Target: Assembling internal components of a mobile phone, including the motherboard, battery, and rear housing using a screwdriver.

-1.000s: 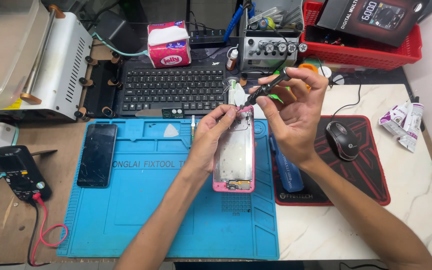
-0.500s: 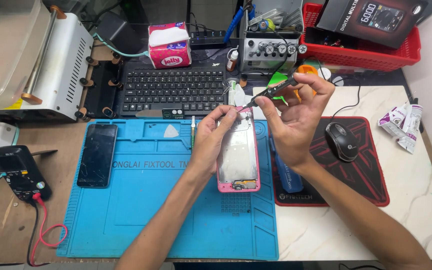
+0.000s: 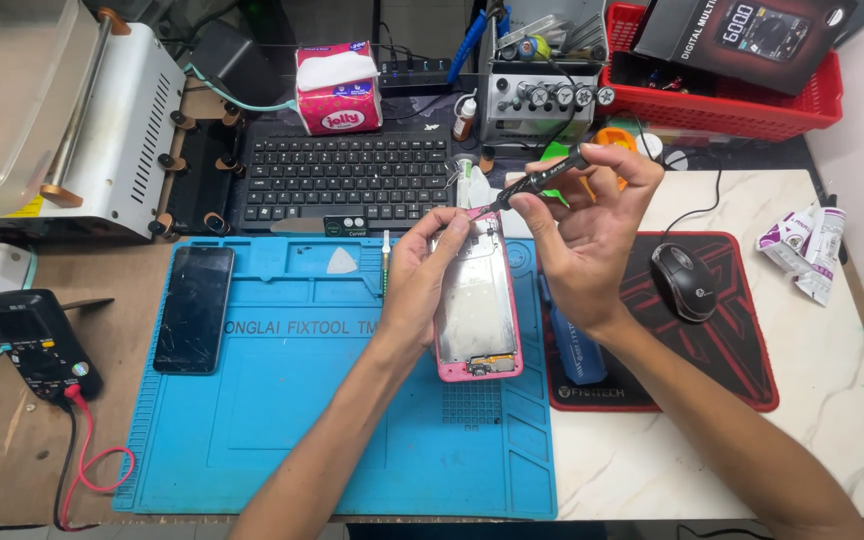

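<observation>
The left hand [image 3: 430, 275] clasped the top of an opened pink phone [image 3: 476, 305], propped on its lower end on the blue mat [image 3: 282, 420] near the middle of the tabletop, while the right hand [image 3: 584, 235] pinched a thin black screwdriver [image 3: 534, 182] whose tip met the phone's upper edge. A slip of that tip could have scratched the bare metal inside, or a loosened screw, too small to make out, might have dropped onto the mat. The phone had no screen, showing a silvery plate in a pink frame.
</observation>
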